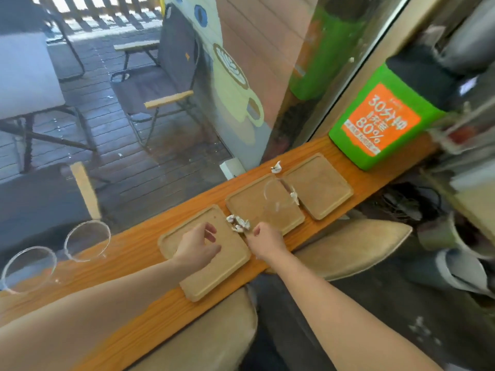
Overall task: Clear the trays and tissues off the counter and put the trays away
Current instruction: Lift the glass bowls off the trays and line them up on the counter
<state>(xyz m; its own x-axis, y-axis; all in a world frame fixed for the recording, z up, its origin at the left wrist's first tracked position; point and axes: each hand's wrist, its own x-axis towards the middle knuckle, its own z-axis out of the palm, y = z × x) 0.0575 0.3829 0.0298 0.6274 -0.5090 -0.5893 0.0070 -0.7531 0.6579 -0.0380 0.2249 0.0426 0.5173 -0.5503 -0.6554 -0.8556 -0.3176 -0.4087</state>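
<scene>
Three tan wooden trays lie in a row on the narrow orange counter (134, 253): a near tray (214, 274), a middle tray (251, 207) and a far tray (321, 188). A crumpled white tissue (238, 223) sits at the near tray's far corner. Another tissue (294, 195) lies between the middle and far trays, and a third tissue (277, 167) rests on the counter behind them. My left hand (199, 245) hovers over the near tray, fingers apart and empty. My right hand (263, 238) is just right of the nearest tissue, fingers curled, holding nothing that I can see.
Two clear glasses (87, 241) (28, 269) stand at the counter's left end, and another clear glass (278, 195) sits on the middle tray. A green box with an orange label (380, 121) stands at the far end. Beige stool seats (348, 247) sit below the counter. A window runs behind.
</scene>
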